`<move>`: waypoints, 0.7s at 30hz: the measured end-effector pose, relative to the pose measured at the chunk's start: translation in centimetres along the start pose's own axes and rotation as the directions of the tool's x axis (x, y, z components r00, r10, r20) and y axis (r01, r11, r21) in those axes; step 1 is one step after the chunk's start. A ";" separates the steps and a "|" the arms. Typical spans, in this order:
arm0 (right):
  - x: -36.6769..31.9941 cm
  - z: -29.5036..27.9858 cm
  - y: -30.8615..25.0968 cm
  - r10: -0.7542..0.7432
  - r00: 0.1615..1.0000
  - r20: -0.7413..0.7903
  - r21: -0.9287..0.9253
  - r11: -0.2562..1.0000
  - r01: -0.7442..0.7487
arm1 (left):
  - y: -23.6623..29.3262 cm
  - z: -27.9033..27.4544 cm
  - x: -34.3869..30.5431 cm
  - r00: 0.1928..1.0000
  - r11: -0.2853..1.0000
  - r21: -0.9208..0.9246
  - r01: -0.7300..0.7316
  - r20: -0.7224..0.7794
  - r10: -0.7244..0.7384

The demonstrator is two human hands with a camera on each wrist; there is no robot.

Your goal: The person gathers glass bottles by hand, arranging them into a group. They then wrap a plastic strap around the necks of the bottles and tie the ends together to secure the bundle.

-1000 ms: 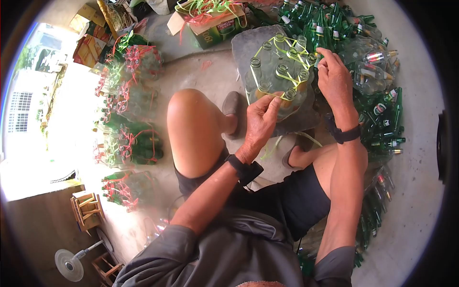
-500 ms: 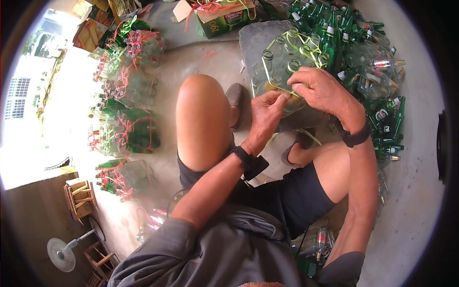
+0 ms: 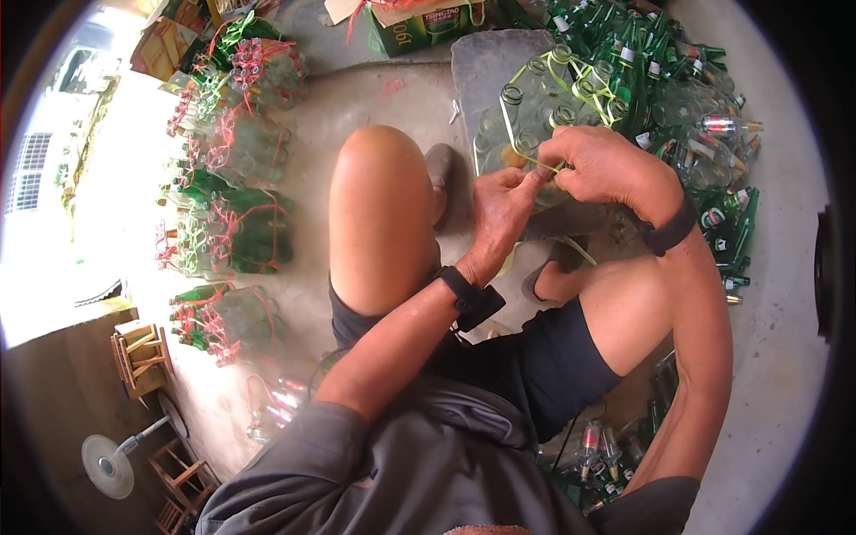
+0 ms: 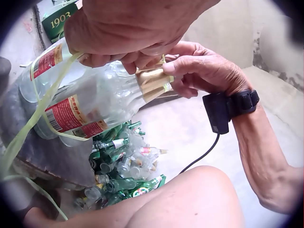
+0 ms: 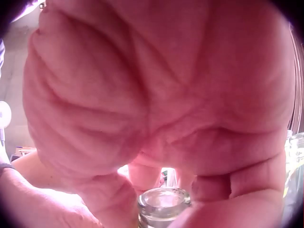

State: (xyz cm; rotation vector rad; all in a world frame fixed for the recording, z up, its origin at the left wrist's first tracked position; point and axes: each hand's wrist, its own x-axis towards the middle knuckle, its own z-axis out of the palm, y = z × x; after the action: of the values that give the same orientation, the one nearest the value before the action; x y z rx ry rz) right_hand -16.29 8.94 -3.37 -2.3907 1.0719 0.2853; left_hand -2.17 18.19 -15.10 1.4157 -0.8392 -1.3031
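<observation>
A bundle of clear glass bottles [image 3: 535, 98] stands on a grey stone slab [image 3: 473, 71], a yellow-green plastic strap [image 4: 40, 111] looped round their necks and sides. My left hand [image 3: 501, 209] is at the bundle's near edge, pinching the strap between thumb and fingertips. Right beside it, my right hand [image 3: 615, 165] bends over the near bottle necks, its thumb and fingers pinching the strap. In the left wrist view, gold-foiled necks [image 4: 151, 81] show under the fingertips. A bare bottle mouth [image 5: 164, 202] appears below the right palm in the right wrist view.
Green and clear bottles [image 3: 704, 116] are heaped to the right along the wall. Bundles tied with red strap [image 3: 241, 227] line the floor at left. A green carton [image 3: 428, 27] lies beyond the slab; a fan [image 3: 109, 465] and wooden stools [image 3: 143, 357] stand lower left.
My right hand has come down from the bundle's right side to join the left at the near edge. The left hand keeps its pinch on the strap. The head view has shifted slightly.
</observation>
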 end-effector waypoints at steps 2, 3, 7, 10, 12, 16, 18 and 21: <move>-0.3 0.0 -0.6 -0.025 0.999 -0.044 -0.064 0.998 0.022 | 0.2 -0.1 -0.1 1.000 0.999 0.045 -0.010 0.004 0.010; -0.4 0.0 -0.9 -0.052 0.994 -0.091 -0.128 0.991 0.040 | 0.2 -0.2 0.0 1.000 0.999 0.044 -0.008 0.002 0.008; -1.2 0.1 -1.9 -0.145 0.967 -0.210 -0.289 0.954 0.081 | 0.1 -0.4 0.2 1.000 0.997 0.083 0.001 0.024 -0.003; -1.7 0.2 -2.1 -0.169 0.954 -0.249 -0.362 0.930 0.070 | -0.6 0.0 0.5 0.999 0.997 0.048 -0.053 0.005 0.053; -2.0 0.1 -2.1 -0.175 0.949 -0.263 -0.397 0.916 0.059 | -0.9 0.2 0.5 0.994 0.994 0.007 -0.107 -0.024 0.107; -1.9 0.2 -1.8 -0.219 0.937 -0.272 -0.450 0.890 0.077 | -0.9 0.3 0.4 0.990 0.990 0.030 -0.134 -0.028 0.135; -1.5 0.2 -1.5 -0.225 0.946 -0.233 -0.463 0.881 0.096 | -1.0 0.1 0.3 0.989 0.990 0.025 -0.142 -0.031 0.142; -1.6 0.2 -2.2 -0.235 0.936 -0.263 -0.513 0.855 0.071 | -0.9 -0.5 0.4 0.994 0.991 0.094 -0.094 0.070 0.087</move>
State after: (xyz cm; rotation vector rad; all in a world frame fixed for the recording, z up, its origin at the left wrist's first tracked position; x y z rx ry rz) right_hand -15.76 11.30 -2.17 -3.0574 1.0218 0.1279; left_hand -1.69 18.14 -16.08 1.3994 -1.0118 -1.2600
